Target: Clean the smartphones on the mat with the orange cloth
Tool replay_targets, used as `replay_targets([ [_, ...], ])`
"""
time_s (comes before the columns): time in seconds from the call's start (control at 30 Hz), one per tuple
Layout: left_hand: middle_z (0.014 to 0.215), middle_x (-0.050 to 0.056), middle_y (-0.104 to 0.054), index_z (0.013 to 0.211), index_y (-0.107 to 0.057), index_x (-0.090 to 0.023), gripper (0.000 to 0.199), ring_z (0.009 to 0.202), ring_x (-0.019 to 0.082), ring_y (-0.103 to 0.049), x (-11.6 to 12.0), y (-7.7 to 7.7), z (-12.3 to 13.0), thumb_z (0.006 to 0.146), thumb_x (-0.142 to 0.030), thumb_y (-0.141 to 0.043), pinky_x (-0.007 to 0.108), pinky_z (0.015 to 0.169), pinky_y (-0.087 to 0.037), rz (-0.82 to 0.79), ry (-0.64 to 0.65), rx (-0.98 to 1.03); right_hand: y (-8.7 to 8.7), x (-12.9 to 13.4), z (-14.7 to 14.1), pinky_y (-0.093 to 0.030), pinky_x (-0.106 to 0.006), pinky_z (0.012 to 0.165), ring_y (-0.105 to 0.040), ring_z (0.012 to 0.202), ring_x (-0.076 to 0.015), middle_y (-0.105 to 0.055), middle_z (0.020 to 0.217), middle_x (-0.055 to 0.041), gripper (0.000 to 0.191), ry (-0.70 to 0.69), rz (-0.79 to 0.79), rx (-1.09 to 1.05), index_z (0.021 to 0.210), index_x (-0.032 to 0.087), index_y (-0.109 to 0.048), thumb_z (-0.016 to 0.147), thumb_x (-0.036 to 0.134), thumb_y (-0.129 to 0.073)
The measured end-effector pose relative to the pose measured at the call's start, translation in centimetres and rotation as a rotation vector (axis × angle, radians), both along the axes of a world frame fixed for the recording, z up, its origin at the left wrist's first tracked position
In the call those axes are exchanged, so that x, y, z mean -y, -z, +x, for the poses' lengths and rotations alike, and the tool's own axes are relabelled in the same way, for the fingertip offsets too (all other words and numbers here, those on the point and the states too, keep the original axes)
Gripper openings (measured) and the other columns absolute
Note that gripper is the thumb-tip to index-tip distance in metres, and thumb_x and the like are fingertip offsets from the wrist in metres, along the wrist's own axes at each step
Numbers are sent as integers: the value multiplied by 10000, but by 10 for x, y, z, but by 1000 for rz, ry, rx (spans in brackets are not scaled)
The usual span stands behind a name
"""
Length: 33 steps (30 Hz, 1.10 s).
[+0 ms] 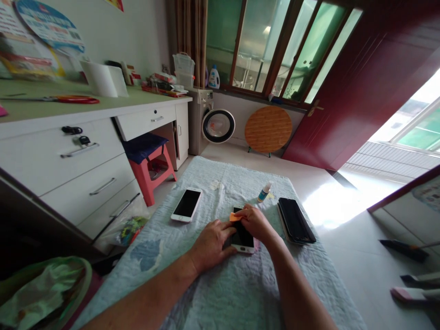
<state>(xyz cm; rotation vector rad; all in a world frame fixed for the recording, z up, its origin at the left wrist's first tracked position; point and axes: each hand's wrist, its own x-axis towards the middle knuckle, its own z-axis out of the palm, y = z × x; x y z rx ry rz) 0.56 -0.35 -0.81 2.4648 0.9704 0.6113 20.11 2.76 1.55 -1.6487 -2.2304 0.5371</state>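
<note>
I judge my half-open left hand (210, 245) only steadies the phone (244, 237), so pushing hard with my right hand (256, 223), pinching the wipe (234, 217), could skid it

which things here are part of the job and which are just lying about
In the job:
- phone under left hand
- orange cloth in right hand
- bottle, probably

Just lying about:
- scissors
- paper roll
- stool
- left phone, black phone, seemingly
</note>
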Motion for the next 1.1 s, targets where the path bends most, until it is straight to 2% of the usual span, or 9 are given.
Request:
replay_targets([
  [0.13,1319,70,-582,1230,-602,-222,514,1111,288,-548,0,0,-1,772,-423,-723,428,985,-420,6,-3,-44,8,-6,6,-399,-224,815,-571,864,-143,-599,960,-54,352,249,82,84,1073,209,-718,847,130,-460],
  [0.33,1326,83,-581,1212,-625,-205,496,1104,296,-549,0,-2,-2,779,-429,-714,434,976,-428,9,-6,-71,15,-13,18,-385,-225,786,-558,900,-156,-591,996,-61,282,418,50,183,1001,204,-699,870,172,-451],
  [0.5,1297,85,-600,1196,-635,-203,497,1070,296,-563,0,-3,-1,799,-498,-680,439,952,-438,15,1,-69,11,-26,19,-379,-223,756,-560,849,-149,-584,923,-57,249,381,14,233,897,190,-709,879,207,-461],
  [0.7,1272,89,-612,1192,-644,-208,569,1064,298,-568,-1,1,-1,805,-624,-611,452,954,-427,9,1,-35,3,-41,-1,-379,-232,747,-574,867,-156,-601,935,-67,266,303,-13,243,934,201,-735,894,243,-475],
  [0.9,1288,75,-607,1230,-625,-221,563,1063,296,-563,-1,0,-1,817,-603,-612,444,942,-428,0,3,-36,2,-41,-18,-369,-235,709,-588,843,-152,-591,948,-60,287,217,1,231,929,205,-724,931,297,-453],
  [1.1,1279,90,-609,1212,-634,-207,551,1068,297,-566,-1,1,-1,818,-592,-612,445,947,-431,8,-4,-45,-2,-40,-8,-341,-238,639,-578,796,-147,-582,948,-59,285,227,-36,275,956,225,-727,921,242,-444],
])
